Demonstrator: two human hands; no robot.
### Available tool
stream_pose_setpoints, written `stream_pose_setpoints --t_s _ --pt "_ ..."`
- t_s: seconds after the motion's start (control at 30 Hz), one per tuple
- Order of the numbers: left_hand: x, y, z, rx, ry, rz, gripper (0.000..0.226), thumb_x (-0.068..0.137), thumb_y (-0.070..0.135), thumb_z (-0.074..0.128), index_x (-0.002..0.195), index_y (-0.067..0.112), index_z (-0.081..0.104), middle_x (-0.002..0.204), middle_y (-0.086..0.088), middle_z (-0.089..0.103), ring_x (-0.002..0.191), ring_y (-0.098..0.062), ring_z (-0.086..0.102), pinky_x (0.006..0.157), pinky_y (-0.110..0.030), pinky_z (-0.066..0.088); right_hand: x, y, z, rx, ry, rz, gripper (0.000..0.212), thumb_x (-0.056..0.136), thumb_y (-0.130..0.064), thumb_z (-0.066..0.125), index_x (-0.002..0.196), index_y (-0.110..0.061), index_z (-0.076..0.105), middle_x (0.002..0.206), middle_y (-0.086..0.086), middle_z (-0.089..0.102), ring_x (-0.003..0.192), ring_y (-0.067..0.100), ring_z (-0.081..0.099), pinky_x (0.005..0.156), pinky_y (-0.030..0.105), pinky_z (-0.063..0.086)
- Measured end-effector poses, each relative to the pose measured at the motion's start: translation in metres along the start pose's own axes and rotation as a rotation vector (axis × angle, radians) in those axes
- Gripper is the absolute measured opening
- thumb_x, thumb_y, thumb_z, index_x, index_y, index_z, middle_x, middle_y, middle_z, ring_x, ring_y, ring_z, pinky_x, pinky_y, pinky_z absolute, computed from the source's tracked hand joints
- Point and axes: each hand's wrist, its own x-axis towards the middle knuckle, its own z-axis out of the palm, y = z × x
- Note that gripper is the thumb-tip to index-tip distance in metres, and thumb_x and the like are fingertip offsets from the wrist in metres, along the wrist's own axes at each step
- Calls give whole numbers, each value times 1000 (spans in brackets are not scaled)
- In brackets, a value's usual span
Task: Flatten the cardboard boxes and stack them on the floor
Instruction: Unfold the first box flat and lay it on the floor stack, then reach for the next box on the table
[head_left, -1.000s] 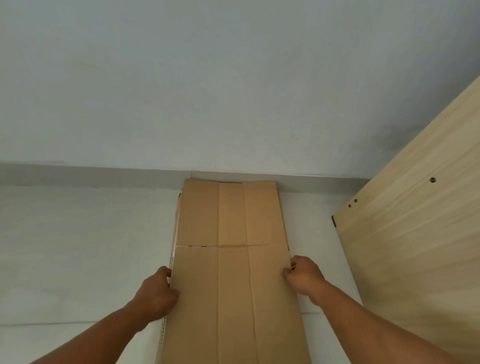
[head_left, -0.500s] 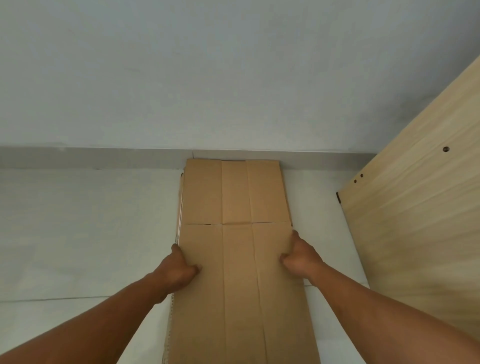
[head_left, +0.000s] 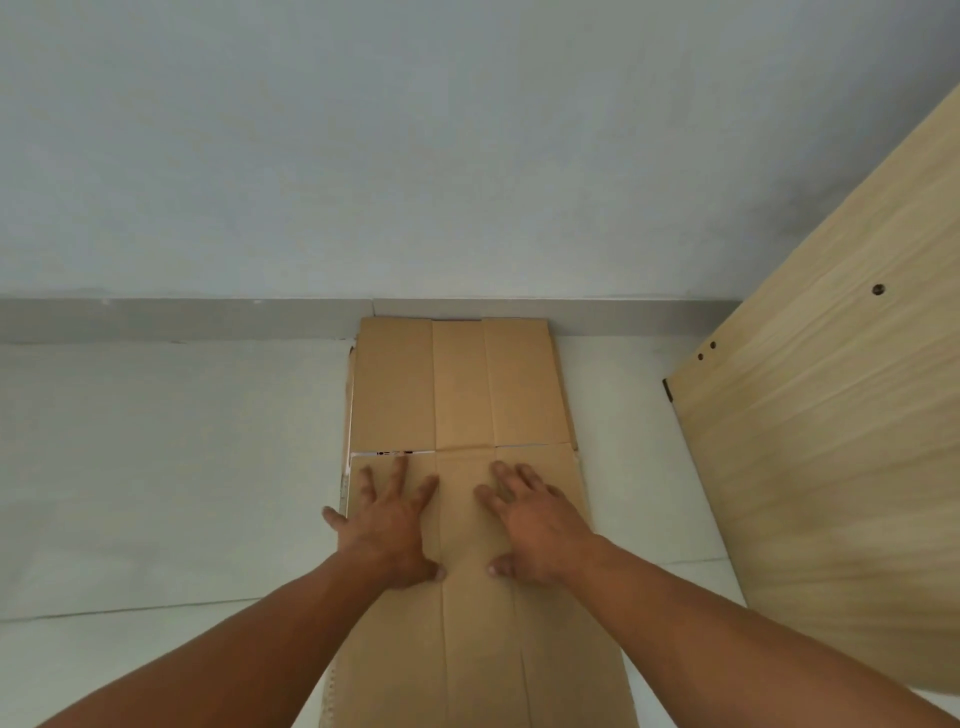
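Head view: left hand, right hand, fingers splayed on flat creased cardboard.

Pale blue-grey wall w/ grey skirting above white floor; light wood panel (drilled holes) at right.

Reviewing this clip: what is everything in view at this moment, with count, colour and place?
flattened cardboard: one sheet on top, edges of more beneath along its left side, number unclear; brown; on the floor, far end at the skirting
floor: one; off-white; under the cardboard
skirting: one strip; grey; foot of the wall
wall: one; pale grey; behind
wooden panel: one; light wood, three small dark holes; right side
left hand: one; flat, fingers spread, presses the cardboard
right hand: one; flat beside it, presses the cardboard
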Motion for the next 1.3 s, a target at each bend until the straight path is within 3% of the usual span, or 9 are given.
stream_pose_setpoints --t_s 0.23,0.33,0.47,0.57,0.67,0.87,1.03,1.2,1.3 --pt "9 -4 7 22 -8 7 114 73 66 70 153 48 -9 161 8 -32 150 -37 -19 116 -66 16 7 2 7 8 -56 12 98 86 -43 70 158 -28 6 165 1 -18 152 32 -13 122 53 10" --pt "1 -1 5 48 -11 11 107 81 64 63 153 45 -12 160 5 -35 149 -39 -22 117 -66 6 5 -1 3 33 -77 35 95 87 -35 70 158 -27 7 165 1 -17 152 31 -13 123 52 10" --pt "-34 8 -24 6 76 36 80 98 46 47 159 30 -3 162 0 -30 151 -35 -18 121 -61 5 -24 -12 -28 207 -33 119 74 92 -18 58 156 -19 21 165 10 5 152 32 7 121 45 21" --pt "-87 18 -70 -40 96 103 73 100 38 45 159 26 4 163 -4 -28 152 -35 -13 121 -55 12 -76 -27 -82 391 -63 190 58 96 -23 54 150 -16 36 149 11 39 138 30 39 110 36 39" --pt "-165 30 -125 -81 92 113 66 99 28 45 157 24 15 163 -9 -26 152 -37 -10 120 -51 21 -150 -45 -137 497 -170 240 45 96 -26 53 139 -13 49 132 11 57 122 29 56 98 30 48" --pt "-337 67 -263 -131 26 191 62 98 29 51 155 25 25 163 -9 -24 153 -35 0 114 -45 37 -335 -70 -266 637 -297 325 51 100 -31 49 148 -17 40 150 4 45 131 21 48 102 23 41" --pt "-464 115 -390 -121 77 286 57 99 37 50 152 26 32 166 -8 0 144 -28 36 112 -39 38 -486 -71 -383 741 -41 443 41 97 -34 52 136 -22 52 136 0 57 118 18 58 96 25 46" --pt "-562 183 -469 -110 204 435 54 97 35 56 147 24 39 161 -4 21 142 -23 38 112 -32 32 -620 -54 -458 777 233 462 35 92 -26 57 127 -20 60 103 -8 56 94 13 57 89 23 49" --pt "-601 237 -491 -97 260 493 56 96 36 58 147 23 41 162 -7 20 141 -24 40 113 -32 31 -690 -29 -477 786 319 492 32 93 -24 60 123 -15 64 103 -6 59 96 14 60 94 18 45"
